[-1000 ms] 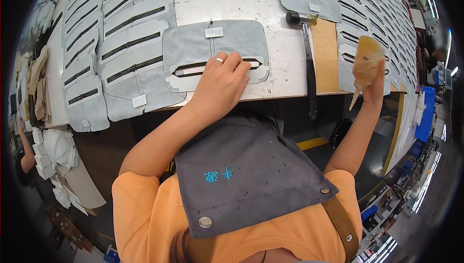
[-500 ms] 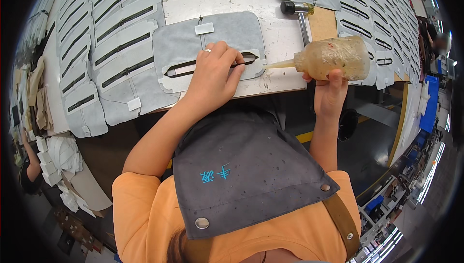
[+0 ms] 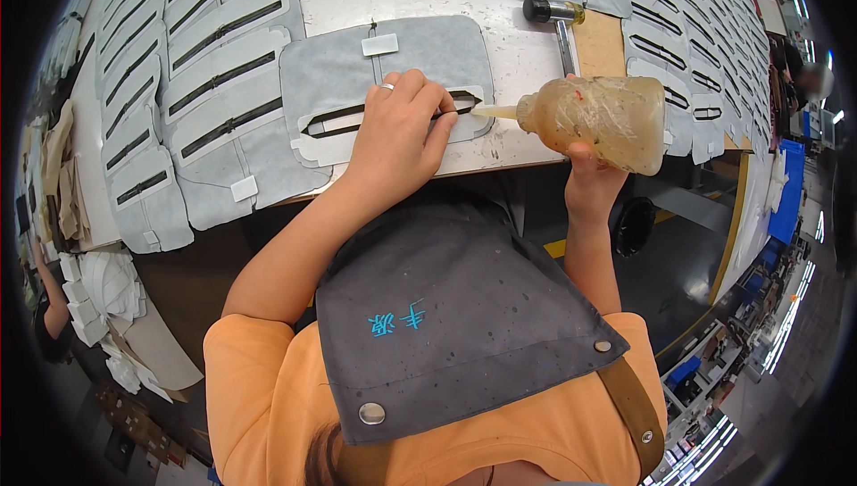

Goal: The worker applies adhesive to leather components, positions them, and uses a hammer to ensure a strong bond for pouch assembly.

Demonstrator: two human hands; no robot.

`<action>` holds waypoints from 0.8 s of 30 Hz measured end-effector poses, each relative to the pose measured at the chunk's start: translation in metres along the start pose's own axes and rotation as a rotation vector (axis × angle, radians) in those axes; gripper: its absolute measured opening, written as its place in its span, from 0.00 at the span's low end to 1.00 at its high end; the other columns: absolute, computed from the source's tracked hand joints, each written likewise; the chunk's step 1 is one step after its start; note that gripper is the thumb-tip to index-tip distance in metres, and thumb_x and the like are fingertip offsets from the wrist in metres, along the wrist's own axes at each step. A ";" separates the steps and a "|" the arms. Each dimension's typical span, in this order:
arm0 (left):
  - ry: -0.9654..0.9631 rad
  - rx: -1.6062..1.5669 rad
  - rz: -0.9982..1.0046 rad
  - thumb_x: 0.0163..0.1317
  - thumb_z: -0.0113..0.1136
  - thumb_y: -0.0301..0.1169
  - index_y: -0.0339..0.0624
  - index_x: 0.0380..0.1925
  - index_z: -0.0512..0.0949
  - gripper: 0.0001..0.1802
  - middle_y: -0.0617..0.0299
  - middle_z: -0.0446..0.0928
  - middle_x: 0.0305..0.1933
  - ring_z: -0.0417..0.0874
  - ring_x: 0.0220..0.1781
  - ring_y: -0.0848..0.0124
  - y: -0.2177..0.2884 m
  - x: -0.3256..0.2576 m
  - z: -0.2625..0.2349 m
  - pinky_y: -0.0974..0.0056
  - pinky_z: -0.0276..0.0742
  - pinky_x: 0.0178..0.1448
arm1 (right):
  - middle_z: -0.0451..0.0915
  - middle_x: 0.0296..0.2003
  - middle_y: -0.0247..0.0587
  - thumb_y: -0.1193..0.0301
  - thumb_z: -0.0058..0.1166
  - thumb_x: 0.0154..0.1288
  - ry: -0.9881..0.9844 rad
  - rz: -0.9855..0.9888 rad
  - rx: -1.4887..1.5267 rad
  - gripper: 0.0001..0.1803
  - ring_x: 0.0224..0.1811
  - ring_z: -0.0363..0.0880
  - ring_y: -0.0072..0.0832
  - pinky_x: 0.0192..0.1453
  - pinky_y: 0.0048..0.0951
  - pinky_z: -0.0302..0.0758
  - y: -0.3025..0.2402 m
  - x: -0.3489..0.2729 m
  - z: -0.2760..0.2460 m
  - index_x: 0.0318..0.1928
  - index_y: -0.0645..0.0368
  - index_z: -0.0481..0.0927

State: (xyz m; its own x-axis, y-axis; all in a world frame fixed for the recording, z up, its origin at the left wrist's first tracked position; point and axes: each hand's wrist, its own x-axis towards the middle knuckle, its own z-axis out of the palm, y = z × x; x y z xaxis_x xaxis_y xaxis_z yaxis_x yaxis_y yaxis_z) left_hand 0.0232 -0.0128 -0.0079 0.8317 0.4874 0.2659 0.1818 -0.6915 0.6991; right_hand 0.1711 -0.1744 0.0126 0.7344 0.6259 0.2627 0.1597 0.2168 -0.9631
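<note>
A grey fabric panel (image 3: 326, 62) lies on the bench in front of me, with a pale frame around a long black-edged slot. My left hand (image 3: 402, 124) rests on this slot, its thumb and forefinger closed at the black strip (image 3: 335, 123) along the opening. My right hand (image 3: 594, 184) grips a cloudy, yellowish squeeze bottle (image 3: 603, 120) from below, fingers partly hidden behind it. The bottle lies nearly level, and its narrow nozzle (image 3: 495, 112) points left to the slot's right end, close to my left fingertips. Whether the tip touches the strip is hard to tell.
Overlapping rows of similar grey panels (image 3: 228, 111) cover the left of the bench, and more panels (image 3: 661, 13) spread over the right. A black-headed hammer (image 3: 562, 31) lies beyond the bottle. White pieces (image 3: 112, 285) are stacked at lower left, and another person's arm (image 3: 54, 294) shows there.
The bottle has moved left, bringing its nozzle from the panel's right edge over the end of the slot. My left hand has stayed nearly in place.
</note>
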 end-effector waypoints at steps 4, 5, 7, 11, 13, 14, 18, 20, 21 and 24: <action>-0.003 0.014 0.000 0.55 0.60 0.26 0.42 0.29 0.74 0.05 0.58 0.69 0.33 0.71 0.39 0.59 0.000 -0.001 0.001 0.57 0.62 0.42 | 0.75 0.55 0.47 0.63 0.71 0.55 -0.041 -0.038 -0.020 0.39 0.59 0.74 0.34 0.63 0.35 0.72 -0.004 0.005 0.004 0.62 0.63 0.64; 0.001 0.015 0.005 0.56 0.60 0.26 0.42 0.29 0.74 0.05 0.58 0.69 0.34 0.71 0.39 0.59 0.000 -0.002 0.001 0.57 0.62 0.42 | 0.74 0.56 0.49 0.62 0.71 0.54 -0.071 -0.055 -0.024 0.40 0.60 0.73 0.36 0.64 0.36 0.72 -0.004 0.006 0.004 0.62 0.63 0.64; 0.008 0.015 -0.001 0.57 0.60 0.26 0.42 0.30 0.74 0.04 0.60 0.69 0.33 0.71 0.39 0.61 0.001 -0.002 0.000 0.58 0.62 0.44 | 0.73 0.57 0.51 0.62 0.71 0.54 -0.102 -0.073 -0.030 0.41 0.61 0.72 0.38 0.64 0.38 0.72 -0.005 0.008 0.006 0.63 0.63 0.63; 0.024 0.021 0.007 0.58 0.60 0.26 0.42 0.31 0.75 0.03 0.61 0.70 0.32 0.71 0.38 0.63 0.002 -0.002 0.001 0.59 0.61 0.44 | 0.73 0.58 0.51 0.61 0.73 0.52 -0.140 -0.070 -0.048 0.44 0.61 0.72 0.37 0.63 0.39 0.74 -0.005 0.010 0.008 0.63 0.64 0.62; 0.026 0.022 0.008 0.58 0.60 0.25 0.42 0.31 0.75 0.03 0.61 0.70 0.32 0.71 0.38 0.63 0.001 -0.003 0.001 0.59 0.61 0.44 | 0.73 0.58 0.51 0.61 0.73 0.51 -0.160 -0.062 -0.081 0.44 0.61 0.72 0.37 0.63 0.38 0.74 -0.006 0.011 0.008 0.63 0.64 0.62; 0.026 0.024 0.011 0.58 0.60 0.25 0.42 0.31 0.75 0.03 0.61 0.70 0.32 0.71 0.38 0.63 0.001 -0.003 0.002 0.59 0.61 0.44 | 0.73 0.58 0.50 0.60 0.73 0.51 -0.151 -0.051 -0.070 0.44 0.60 0.73 0.37 0.62 0.38 0.75 -0.006 0.011 0.009 0.63 0.64 0.62; 0.033 0.015 0.008 0.58 0.60 0.25 0.42 0.31 0.75 0.04 0.62 0.70 0.32 0.71 0.38 0.63 0.002 -0.003 0.001 0.59 0.61 0.44 | 0.74 0.56 0.47 0.60 0.74 0.50 -0.103 -0.089 -0.175 0.44 0.57 0.75 0.34 0.60 0.37 0.75 -0.003 0.006 -0.005 0.62 0.64 0.64; 0.040 0.010 0.016 0.57 0.60 0.25 0.42 0.31 0.75 0.03 0.62 0.70 0.31 0.71 0.37 0.63 0.002 -0.003 0.001 0.59 0.61 0.43 | 0.75 0.54 0.45 0.57 0.72 0.52 -0.016 -0.065 -0.144 0.43 0.54 0.77 0.34 0.56 0.36 0.77 -0.001 0.003 -0.010 0.61 0.63 0.65; 0.039 0.011 0.017 0.57 0.60 0.25 0.42 0.31 0.75 0.03 0.62 0.70 0.31 0.71 0.37 0.63 0.002 -0.002 0.001 0.59 0.61 0.43 | 0.76 0.53 0.44 0.54 0.71 0.53 0.070 -0.040 -0.112 0.42 0.52 0.78 0.33 0.52 0.35 0.79 -0.001 0.002 -0.012 0.61 0.63 0.65; 0.032 0.009 0.006 0.57 0.60 0.25 0.42 0.30 0.75 0.03 0.62 0.70 0.31 0.71 0.37 0.63 0.002 -0.003 0.000 0.59 0.62 0.44 | 0.74 0.56 0.51 0.43 0.59 0.59 0.078 0.312 0.238 0.41 0.44 0.79 0.32 0.42 0.31 0.78 -0.005 0.009 -0.024 0.62 0.57 0.65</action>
State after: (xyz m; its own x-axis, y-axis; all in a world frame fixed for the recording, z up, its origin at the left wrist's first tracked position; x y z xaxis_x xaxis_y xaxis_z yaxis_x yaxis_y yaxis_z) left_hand 0.0213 -0.0157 -0.0073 0.8158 0.4998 0.2910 0.1814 -0.6990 0.6917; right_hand 0.1923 -0.1878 0.0180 0.7726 0.6326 -0.0541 -0.2294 0.1988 -0.9528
